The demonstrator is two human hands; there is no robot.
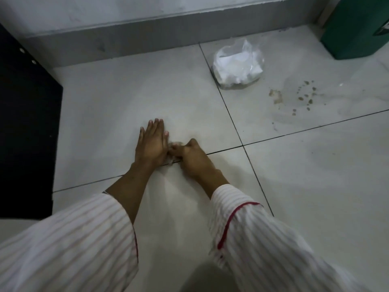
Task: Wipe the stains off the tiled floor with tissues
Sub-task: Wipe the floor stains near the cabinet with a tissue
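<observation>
My left hand (152,142) lies flat on the pale tiled floor (117,106), fingers straight and together, pointing away from me. Right beside it my right hand (192,155) has its fingers curled round a small crumpled, dirty tissue (174,144), pressed to the floor at a dark grout line. Only a bit of the tissue shows between the two hands. Brown stains (294,98) spot the tile to the far right, apart from both hands. A clear plastic bag of white tissues (237,66) sits on the floor beyond the hands, to the right.
A grey skirting and white wall (147,36) run along the far side. A black panel (27,127) stands at the left. A green box (357,26) stands in the far right corner. My striped sleeves fill the bottom of the view.
</observation>
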